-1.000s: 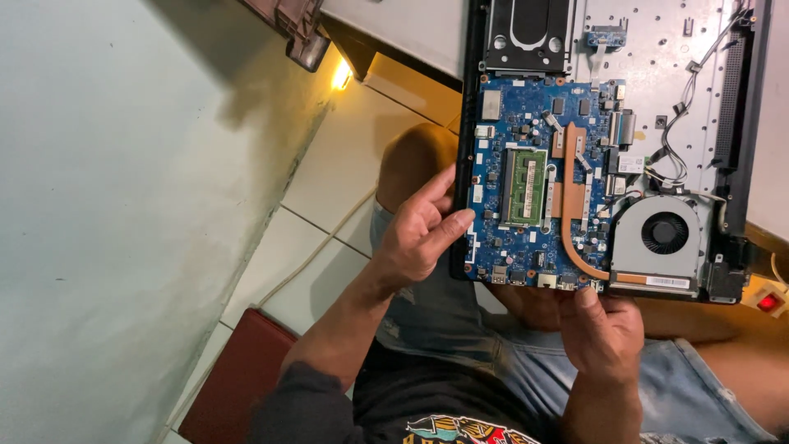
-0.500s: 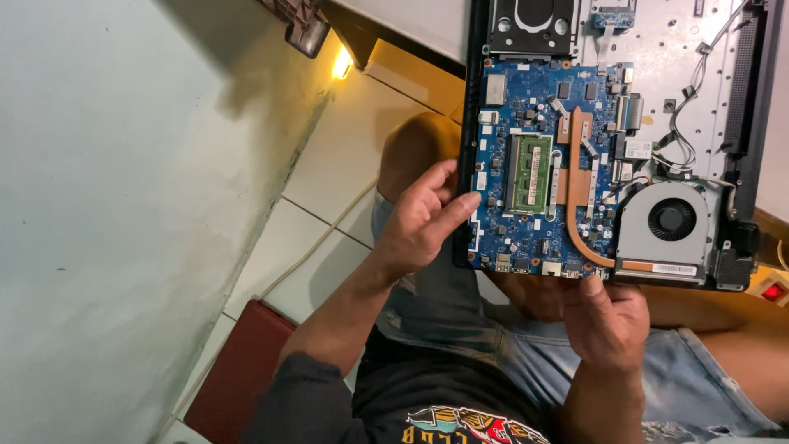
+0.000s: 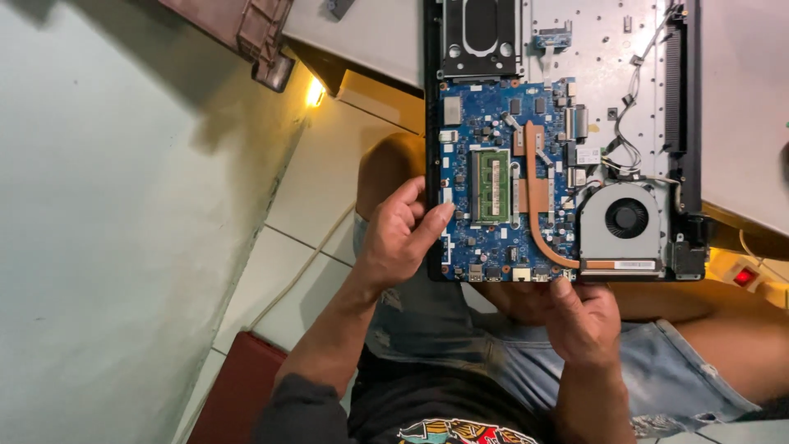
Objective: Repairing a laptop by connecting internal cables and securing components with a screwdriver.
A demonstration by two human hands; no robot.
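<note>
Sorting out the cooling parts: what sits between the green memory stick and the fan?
In the head view, a copper heat pipe runs down the blue board between the memory stick and the fan, then curves toward the fan.
</note>
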